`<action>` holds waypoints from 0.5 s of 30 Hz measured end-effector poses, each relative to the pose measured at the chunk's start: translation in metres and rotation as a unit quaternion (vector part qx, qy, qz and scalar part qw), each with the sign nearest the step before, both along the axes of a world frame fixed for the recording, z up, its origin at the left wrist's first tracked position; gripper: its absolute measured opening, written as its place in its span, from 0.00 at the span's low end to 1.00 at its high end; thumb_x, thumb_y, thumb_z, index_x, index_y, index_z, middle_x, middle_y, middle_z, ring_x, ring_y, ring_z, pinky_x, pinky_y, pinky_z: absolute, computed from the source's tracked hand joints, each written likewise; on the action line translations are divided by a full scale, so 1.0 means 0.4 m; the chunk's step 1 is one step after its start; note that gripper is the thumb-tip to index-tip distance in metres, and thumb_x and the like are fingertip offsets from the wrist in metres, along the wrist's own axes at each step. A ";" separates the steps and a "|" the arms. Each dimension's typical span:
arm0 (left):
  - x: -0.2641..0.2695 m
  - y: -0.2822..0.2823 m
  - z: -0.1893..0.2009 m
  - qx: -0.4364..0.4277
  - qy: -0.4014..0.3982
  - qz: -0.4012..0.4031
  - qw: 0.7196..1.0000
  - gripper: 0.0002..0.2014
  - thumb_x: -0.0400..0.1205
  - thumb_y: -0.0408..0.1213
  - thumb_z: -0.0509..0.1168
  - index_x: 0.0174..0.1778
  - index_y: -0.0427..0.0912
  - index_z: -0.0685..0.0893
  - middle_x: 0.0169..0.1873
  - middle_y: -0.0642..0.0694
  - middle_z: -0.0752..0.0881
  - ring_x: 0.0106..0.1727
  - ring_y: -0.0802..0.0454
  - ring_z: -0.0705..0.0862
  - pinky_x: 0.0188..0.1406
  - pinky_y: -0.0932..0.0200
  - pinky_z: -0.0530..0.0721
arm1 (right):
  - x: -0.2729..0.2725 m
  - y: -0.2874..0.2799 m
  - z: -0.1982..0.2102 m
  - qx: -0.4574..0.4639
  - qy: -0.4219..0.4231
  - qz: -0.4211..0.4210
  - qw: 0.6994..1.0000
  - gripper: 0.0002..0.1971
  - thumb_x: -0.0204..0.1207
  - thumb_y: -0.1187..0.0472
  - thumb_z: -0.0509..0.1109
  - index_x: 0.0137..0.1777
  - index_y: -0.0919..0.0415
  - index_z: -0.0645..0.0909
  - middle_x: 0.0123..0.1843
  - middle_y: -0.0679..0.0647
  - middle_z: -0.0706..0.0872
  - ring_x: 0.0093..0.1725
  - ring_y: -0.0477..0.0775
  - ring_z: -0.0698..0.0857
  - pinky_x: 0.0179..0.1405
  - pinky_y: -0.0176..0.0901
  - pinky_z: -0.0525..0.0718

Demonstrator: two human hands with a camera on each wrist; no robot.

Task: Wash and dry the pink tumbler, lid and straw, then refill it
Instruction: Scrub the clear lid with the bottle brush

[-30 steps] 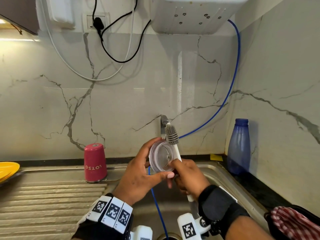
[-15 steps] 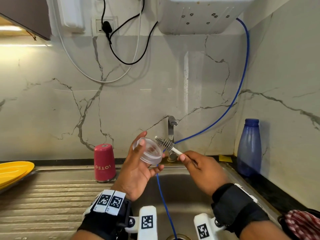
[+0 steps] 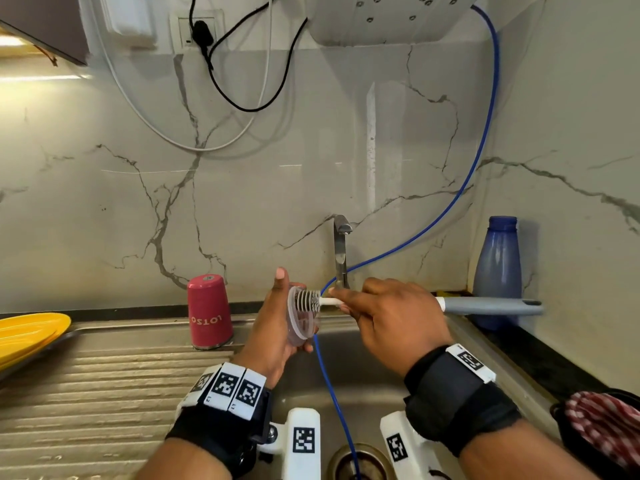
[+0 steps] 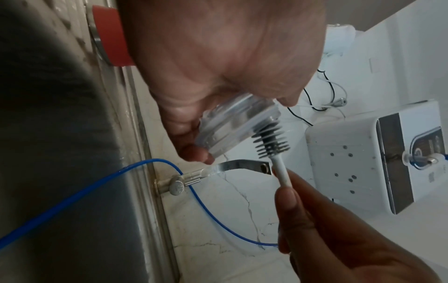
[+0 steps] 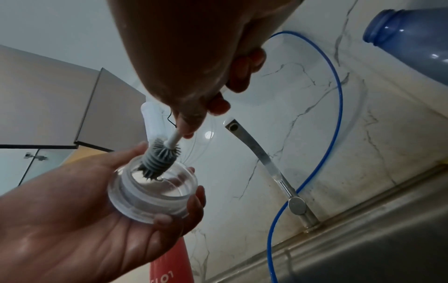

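Curling round the clear lid (image 5: 155, 193), the left hand (image 3: 277, 327) cups it over the sink (image 3: 363, 375), while the right hand (image 3: 391, 320) pinches a brush (image 5: 158, 157) whose grey bristles sit inside it. Upside down, the pink tumbler (image 3: 209, 311) stands at the counter's back edge. Only the head view shows the brush's grey handle end.

Lid (image 5: 155, 193): clear glossy plastic, smooth. Brush (image 5: 158, 159): matt grey rubbery bristles, white plastic stem, grey matt handle. Tumbler (image 3: 209, 311): matt pink coating, bare metal rim. Sink (image 3: 86, 386): brushed steel, ribbed drainboard on the left. Tap (image 3: 341, 252): polished metal. Wall (image 3: 242, 202): glossy veined marble. Bottle (image 3: 497, 271): translucent blue plastic. Cloth (image 3: 609, 427): checked woven fabric.
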State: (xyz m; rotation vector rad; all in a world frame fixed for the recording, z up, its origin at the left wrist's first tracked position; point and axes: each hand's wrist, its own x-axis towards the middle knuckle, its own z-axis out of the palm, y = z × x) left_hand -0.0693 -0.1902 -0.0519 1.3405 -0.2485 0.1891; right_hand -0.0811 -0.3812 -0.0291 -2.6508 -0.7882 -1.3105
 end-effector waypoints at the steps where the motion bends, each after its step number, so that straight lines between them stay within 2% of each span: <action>1: 0.007 0.003 -0.001 0.022 -0.002 0.014 1.000 0.31 0.85 0.68 0.50 0.58 0.40 0.79 0.38 0.41 0.84 0.35 0.49 0.82 0.25 0.57 0.76 | -0.009 0.005 0.002 0.003 0.014 -0.014 1.000 0.15 0.80 0.49 0.66 0.64 0.35 0.85 0.34 0.42 0.76 0.31 0.50 0.78 0.30 0.40 0.64; 4: 0.029 0.012 -0.011 0.095 -0.009 0.064 0.993 0.31 0.83 0.70 0.57 0.62 0.43 0.80 0.44 0.38 0.85 0.35 0.47 0.82 0.23 0.56 0.77 | -0.021 0.015 0.001 0.021 0.127 -0.042 0.991 0.16 0.88 0.48 0.57 0.72 0.37 0.76 0.45 0.42 0.77 0.42 0.51 0.80 0.34 0.44 0.73; 6: 0.030 0.017 -0.011 0.123 -0.036 0.085 0.988 0.25 0.84 0.64 0.59 0.59 0.45 0.82 0.39 0.39 0.85 0.31 0.48 0.81 0.25 0.55 0.76 | -0.021 0.021 0.001 0.033 0.199 -0.058 0.978 0.16 0.88 0.49 0.55 0.71 0.39 0.77 0.51 0.45 0.82 0.48 0.54 0.83 0.40 0.46 0.77; 8: 0.023 0.021 -0.011 0.140 -0.058 0.108 0.983 0.23 0.81 0.63 0.62 0.57 0.47 0.84 0.36 0.42 0.85 0.30 0.48 0.81 0.27 0.54 0.77 | -0.017 0.034 -0.005 0.030 0.240 -0.070 0.968 0.14 0.87 0.50 0.57 0.67 0.40 0.80 0.51 0.47 0.85 0.46 0.56 0.82 0.39 0.46 0.75; 11: 0.020 0.035 -0.017 0.124 -0.070 0.120 0.983 0.19 0.81 0.54 0.61 0.57 0.45 0.86 0.40 0.52 0.84 0.35 0.50 0.80 0.34 0.55 0.79 | -0.010 0.055 -0.022 0.003 0.272 -0.064 0.960 0.13 0.86 0.50 0.59 0.65 0.40 0.82 0.49 0.48 0.86 0.45 0.55 0.82 0.40 0.45 0.74; 13: 0.022 0.047 -0.017 0.094 -0.066 0.126 0.985 0.14 0.83 0.49 0.60 0.54 0.47 0.87 0.42 0.51 0.85 0.39 0.50 0.82 0.38 0.53 0.81 | -0.006 0.052 -0.021 -0.011 0.288 -0.029 0.957 0.14 0.87 0.49 0.59 0.66 0.41 0.83 0.51 0.48 0.88 0.50 0.55 0.84 0.42 0.45 0.75; 15: 0.024 0.055 -0.016 0.070 -0.056 0.118 0.989 0.12 0.83 0.50 0.60 0.49 0.50 0.87 0.41 0.49 0.86 0.39 0.49 0.83 0.39 0.51 0.81 | -0.004 0.040 -0.018 -0.029 0.287 0.009 0.957 0.16 0.87 0.47 0.59 0.70 0.39 0.82 0.56 0.46 0.89 0.55 0.54 0.84 0.43 0.43 0.73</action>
